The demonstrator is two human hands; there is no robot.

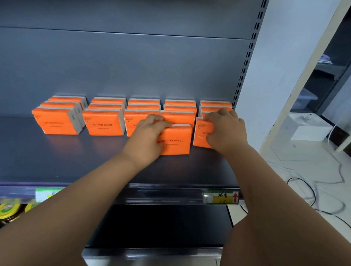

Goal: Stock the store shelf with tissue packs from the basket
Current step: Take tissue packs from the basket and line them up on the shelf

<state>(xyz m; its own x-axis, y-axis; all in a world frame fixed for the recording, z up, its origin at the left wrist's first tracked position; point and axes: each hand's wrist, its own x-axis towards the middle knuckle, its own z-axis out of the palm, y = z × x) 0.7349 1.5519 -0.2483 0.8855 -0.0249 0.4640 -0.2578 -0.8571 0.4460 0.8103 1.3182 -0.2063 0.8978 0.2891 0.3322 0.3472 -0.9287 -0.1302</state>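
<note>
Head view: the left hand (150, 134) grips a pack (177, 140) at its upper left edge. The pack stands on the shelf (66, 159) just in front of the rows (104, 118). To its right, the right hand (225, 129) clasps the end pack (202, 134). The packs look light, soft and slick-wrapped, and are probably best pinched across the narrow sides.
</note>
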